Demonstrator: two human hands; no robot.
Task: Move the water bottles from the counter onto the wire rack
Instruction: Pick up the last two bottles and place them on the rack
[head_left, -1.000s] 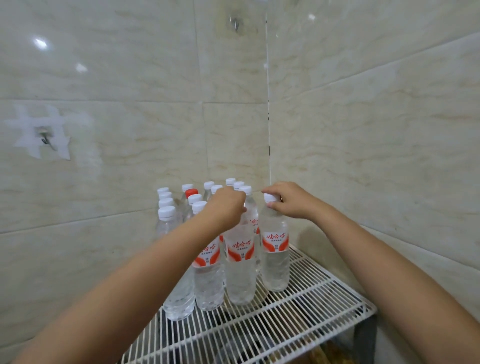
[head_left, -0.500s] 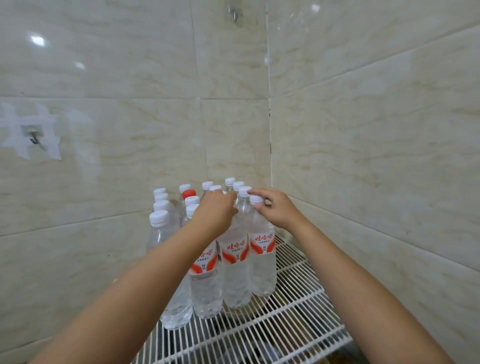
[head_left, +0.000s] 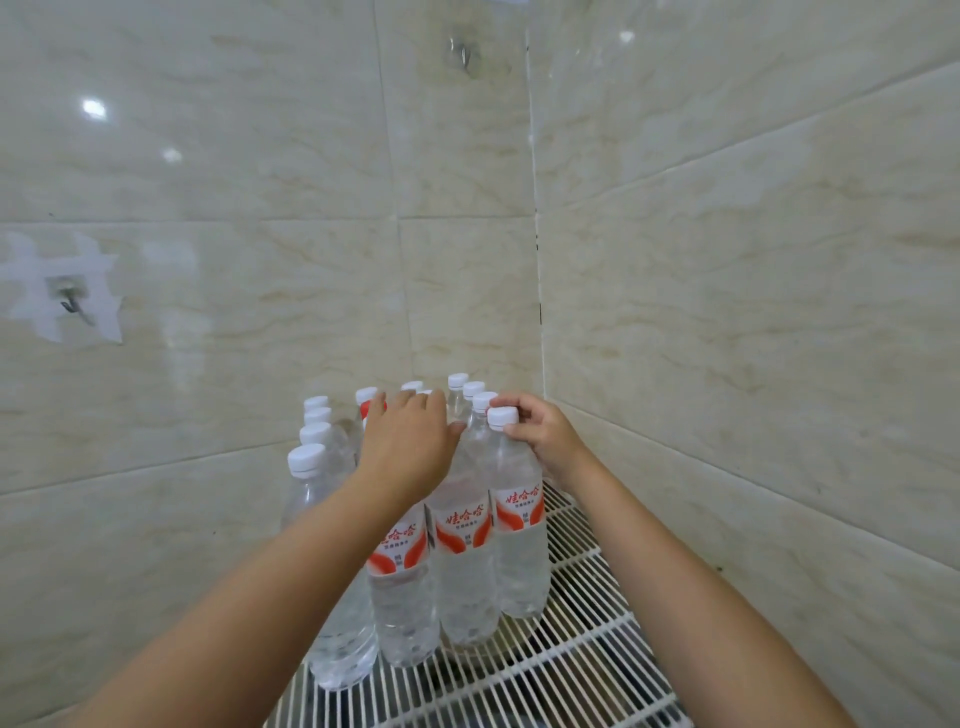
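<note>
Several clear water bottles with white caps and red-and-white labels stand packed upright on the white wire rack (head_left: 582, 670) in the tiled corner. My right hand (head_left: 540, 436) is closed around the neck and cap of the front right bottle (head_left: 519, 551), which stands on the rack against its neighbours. My left hand (head_left: 410, 441) lies over the tops of the middle bottles (head_left: 462, 566), fingers spread and curled over the caps; which bottle it grips is hidden. One red cap peeks out behind my left hand.
Glossy beige tiled walls close in at the left, back and right. A metal hook (head_left: 70, 304) amid white tape marks sits on the left wall, another hook (head_left: 462, 52) high up. Bare rack wires lie in front and to the right of the bottles.
My right hand has slid its bottle leftwards and back until it sits tight against the group. My left hand stayed on top of the middle bottles. The camera has tilted slightly.
</note>
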